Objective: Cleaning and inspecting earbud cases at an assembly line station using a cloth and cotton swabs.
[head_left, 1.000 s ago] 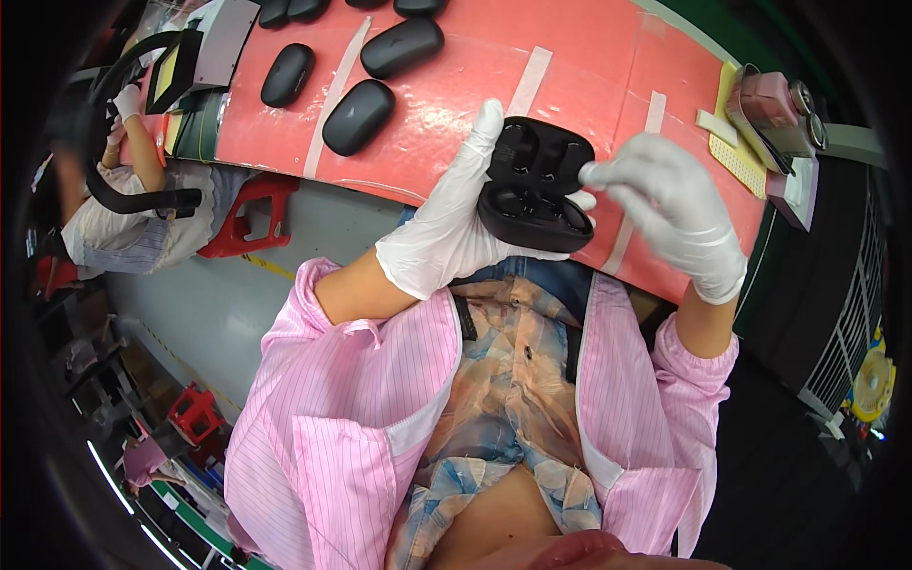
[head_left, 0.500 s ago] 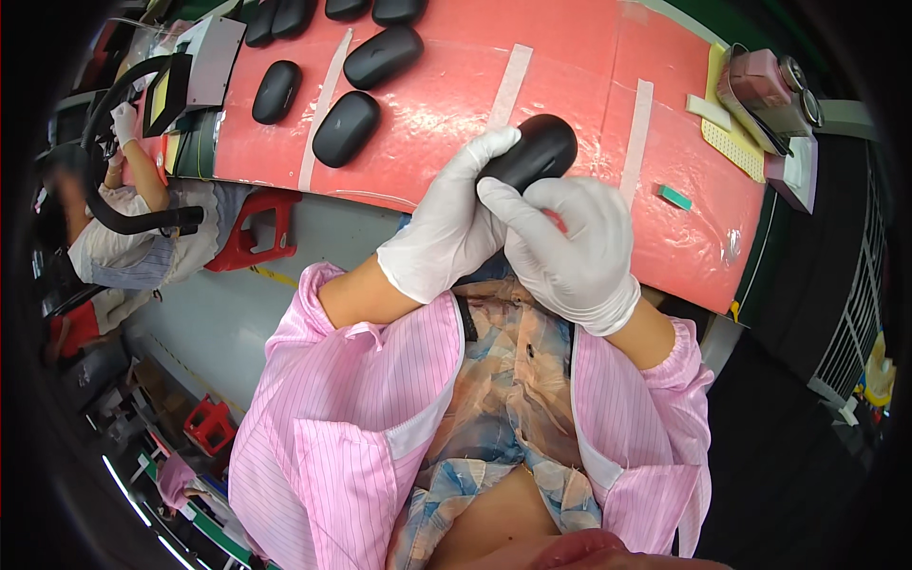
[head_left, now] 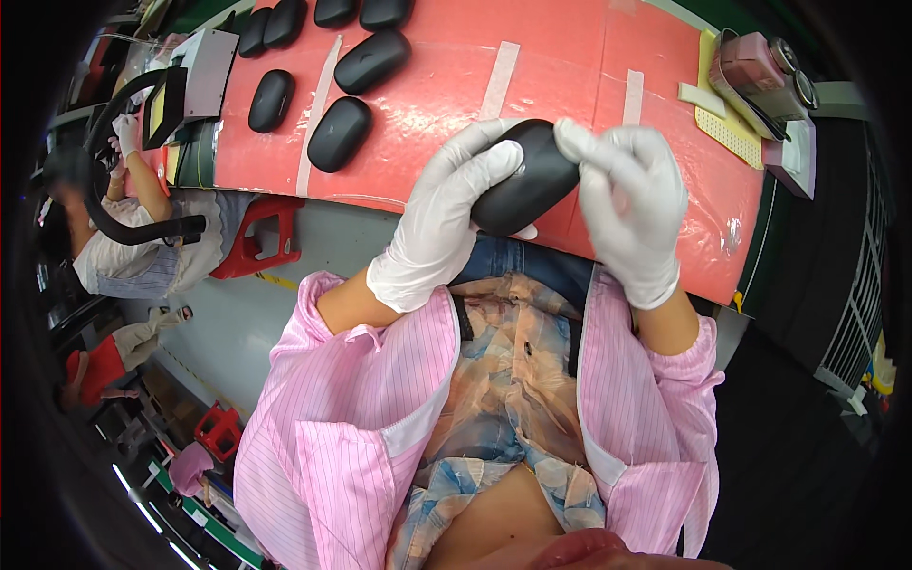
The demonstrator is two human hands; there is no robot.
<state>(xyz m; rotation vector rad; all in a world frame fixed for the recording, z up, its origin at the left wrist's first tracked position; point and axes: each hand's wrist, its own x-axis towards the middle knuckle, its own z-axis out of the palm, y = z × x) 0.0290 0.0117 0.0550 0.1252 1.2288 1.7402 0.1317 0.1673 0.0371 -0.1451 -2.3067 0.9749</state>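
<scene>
A smooth black oval case [head_left: 534,185] is held tilted above the near edge of the pink-covered bench. My left hand [head_left: 432,214], in a white glove, grips it from the left, with the thumb lying over its face. At the case's upper right edge, my gloved right hand [head_left: 635,204] has its fingertips drawn together, touching or almost touching the rim. Motion smears those fingers a little; whatever they pinch, if anything, cannot be made out. Nearest on the bench lies a similar black case [head_left: 339,134], with another black case [head_left: 273,101] to its left.
More black cases [head_left: 372,62] lie along the far left of the bench [head_left: 437,95]. Pale tape strips [head_left: 500,81] cross its cover. Containers [head_left: 760,71] and a yellow pad [head_left: 730,138] stand at the right. A black curved arm [head_left: 100,180] and a co-worker [head_left: 142,228] are at left.
The case has turned to show its broad face and come slightly nearer. My right hand has moved rightward from its lower side to the upper right edge, now covering the small green block.
</scene>
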